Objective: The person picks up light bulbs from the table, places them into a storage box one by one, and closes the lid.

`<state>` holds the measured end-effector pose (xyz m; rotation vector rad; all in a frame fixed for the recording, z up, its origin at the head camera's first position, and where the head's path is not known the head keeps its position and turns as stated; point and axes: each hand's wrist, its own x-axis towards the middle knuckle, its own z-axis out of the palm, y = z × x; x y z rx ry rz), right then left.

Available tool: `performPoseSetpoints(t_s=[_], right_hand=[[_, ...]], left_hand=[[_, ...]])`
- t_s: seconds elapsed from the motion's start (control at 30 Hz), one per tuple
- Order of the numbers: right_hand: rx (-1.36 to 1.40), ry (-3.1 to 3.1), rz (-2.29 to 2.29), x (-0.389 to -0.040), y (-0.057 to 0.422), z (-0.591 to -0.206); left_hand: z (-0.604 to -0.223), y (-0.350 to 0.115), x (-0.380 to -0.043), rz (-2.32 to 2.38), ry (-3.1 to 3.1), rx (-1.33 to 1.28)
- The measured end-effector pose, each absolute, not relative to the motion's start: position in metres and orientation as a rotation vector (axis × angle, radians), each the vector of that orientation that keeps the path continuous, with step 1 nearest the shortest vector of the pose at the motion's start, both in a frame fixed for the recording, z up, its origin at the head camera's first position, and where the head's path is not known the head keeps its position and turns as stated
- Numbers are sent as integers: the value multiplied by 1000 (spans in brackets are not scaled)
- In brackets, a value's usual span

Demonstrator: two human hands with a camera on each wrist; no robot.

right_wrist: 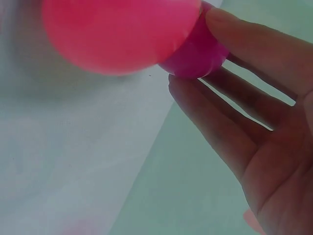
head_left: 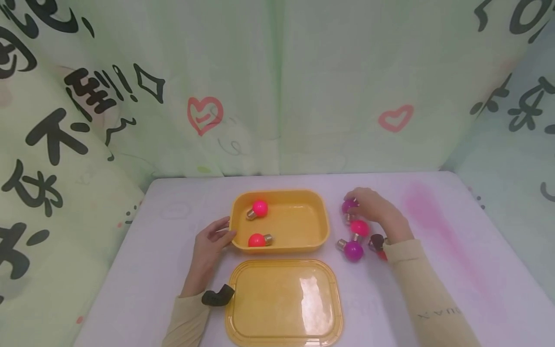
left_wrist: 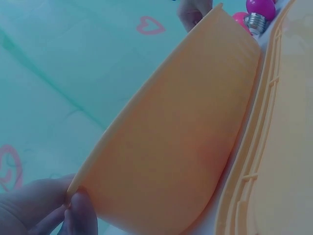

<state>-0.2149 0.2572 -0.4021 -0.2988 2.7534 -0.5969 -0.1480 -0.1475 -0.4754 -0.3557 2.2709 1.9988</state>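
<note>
In the head view, a yellow plastic box (head_left: pixel 295 224) contains two pink light bulbs (head_left: pixel 260 208) with metal screw bases. My left hand (head_left: pixel 208 248) pinches its left rim between thumb and fingers; the left wrist view shows that grip on the box edge (left_wrist: pixel 105 134). Right of the box, my right hand (head_left: pixel 376 209) holds a purple bulb (head_left: pixel 348 206) by its round end. The right wrist view shows thumb and fingers around this purple bulb (right_wrist: pixel 195 56), partly hidden by a nearer pink bulb (right_wrist: pixel 122 36).
Beside the right hand lie another pink bulb (head_left: pixel 359 228) and another purple bulb (head_left: pixel 353 251). A red piece (head_left: pixel 381 255) shows partly under the right wrist. The yellow lid (head_left: pixel 277 303) lies in front of the box. A curtain (head_left: pixel 303 86) hangs behind the white table (head_left: pixel 182 193).
</note>
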Motion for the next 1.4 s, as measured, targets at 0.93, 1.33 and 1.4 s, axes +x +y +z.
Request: performPoseSetpoints(t_s=[0.93, 1.33, 1.4], right_hand=[[-540, 2928, -672, -202, 229, -357], [-626, 2925, -699, -198, 206, -346], [-641, 2922, -717, -197, 203, -347]], left_hand=[[-477, -149, -147, 1985, 2280, -345], [-476, -148, -149, 1986, 2270, -360], [-477, -148, -149, 1985, 2272, -361]])
